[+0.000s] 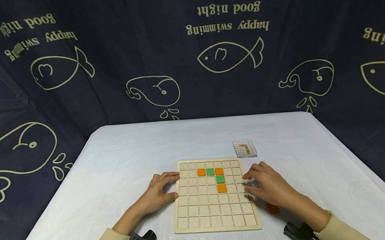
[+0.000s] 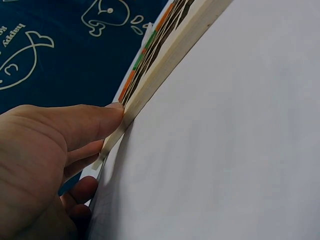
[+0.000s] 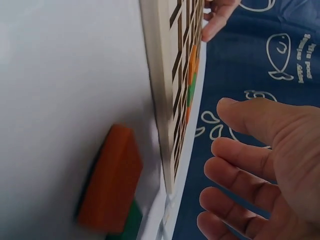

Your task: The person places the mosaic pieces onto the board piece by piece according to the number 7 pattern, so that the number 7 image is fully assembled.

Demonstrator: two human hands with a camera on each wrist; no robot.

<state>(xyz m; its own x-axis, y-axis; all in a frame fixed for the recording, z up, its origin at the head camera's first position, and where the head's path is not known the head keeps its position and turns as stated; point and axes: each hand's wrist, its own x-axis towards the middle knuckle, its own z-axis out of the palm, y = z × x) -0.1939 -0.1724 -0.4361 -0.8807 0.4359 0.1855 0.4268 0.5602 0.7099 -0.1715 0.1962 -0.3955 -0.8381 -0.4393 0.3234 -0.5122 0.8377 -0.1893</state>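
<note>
In the head view, the fingers of the left hand are nearly straight, with thumb and forefinger spread and touching the left edge of the wooden grid board. The fingers of the right hand are loosely bent at the board's right edge; no tile can be seen between them. The board lies flat on the white table, and five tiles are set in it: three orange tiles and two green tiles, in a row of three with two below its right end. Seven columns and seven rows of cells are counted. One pattern card lies beyond the board's far right corner; its print is too small to be read surely. The step in hand is judged to be the laying of tiles.

In the left wrist view, the thumb is rested against the board's rim, and no tile is seen held.

In the right wrist view, the fingers are spread and nothing is pinched. Beside the board, a loose orange piece is seen with a green piece partly hidden behind it; whether more are hidden cannot be told. For another placement, one piece would need to be pinched and lined up with a cell.
</note>
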